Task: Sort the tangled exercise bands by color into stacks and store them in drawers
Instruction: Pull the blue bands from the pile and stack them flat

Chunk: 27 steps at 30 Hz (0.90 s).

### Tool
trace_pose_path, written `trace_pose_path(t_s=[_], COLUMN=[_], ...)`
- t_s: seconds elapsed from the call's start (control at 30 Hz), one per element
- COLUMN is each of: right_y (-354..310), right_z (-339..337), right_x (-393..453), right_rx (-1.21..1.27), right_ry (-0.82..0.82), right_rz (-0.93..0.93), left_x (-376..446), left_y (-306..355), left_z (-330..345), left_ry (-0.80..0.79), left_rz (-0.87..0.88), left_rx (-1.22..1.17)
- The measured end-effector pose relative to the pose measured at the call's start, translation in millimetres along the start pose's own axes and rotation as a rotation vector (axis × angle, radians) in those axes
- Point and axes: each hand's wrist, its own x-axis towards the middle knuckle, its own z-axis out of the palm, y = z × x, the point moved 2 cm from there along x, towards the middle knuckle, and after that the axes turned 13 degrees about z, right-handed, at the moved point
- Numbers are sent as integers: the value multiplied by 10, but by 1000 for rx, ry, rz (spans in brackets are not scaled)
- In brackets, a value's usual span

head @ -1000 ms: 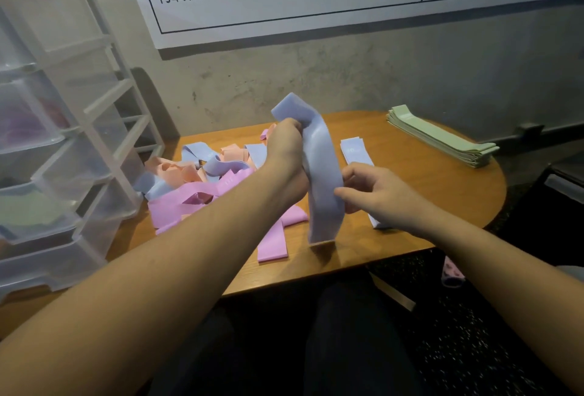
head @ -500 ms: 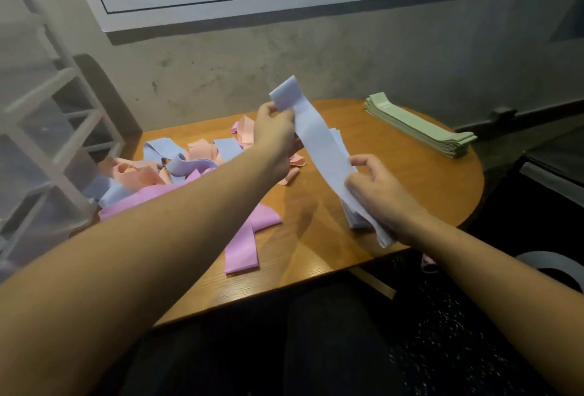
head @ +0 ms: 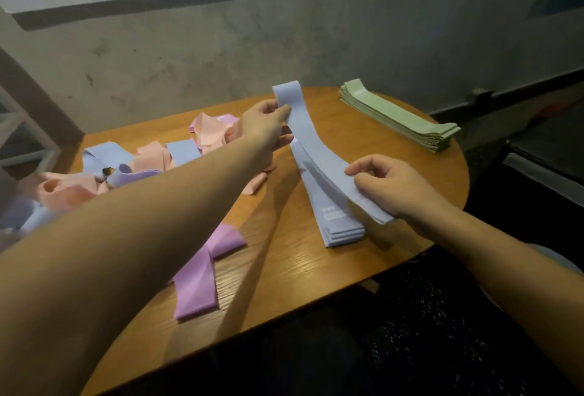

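Change: I have swung the blue band (head: 316, 155) from upright in front of me to stretched flat over the blue stack (head: 335, 221); I judge it is ready to lay down.
Right hand (head: 388, 187): pinches the band's near end, fingers curled.
Left hand (head: 262, 127): pinches the far end, thumb on top.
Tangle (head: 151, 158): pink, purple and blue bands lie unsorted at left.
Green stack (head: 401, 117): finished, at the far right of the table (head: 284, 269).
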Motion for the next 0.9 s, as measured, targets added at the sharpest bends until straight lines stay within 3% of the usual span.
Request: trace_pose_path(t_s=[0.23, 0.33, 0.9], right_y=[82, 93, 388], right_z=[27, 88, 167], right_x=[128, 160, 291], right_rx=[48, 54, -608], right_ry=[-173, -243, -83], right_rz=[37, 37, -328], left_x=[248, 291, 490], left_y=[-273, -389, -648], left_z=[163, 170, 187], left_ry=[-39, -34, -154], left_rz=[29, -41, 37], left_rx=[101, 167, 436])
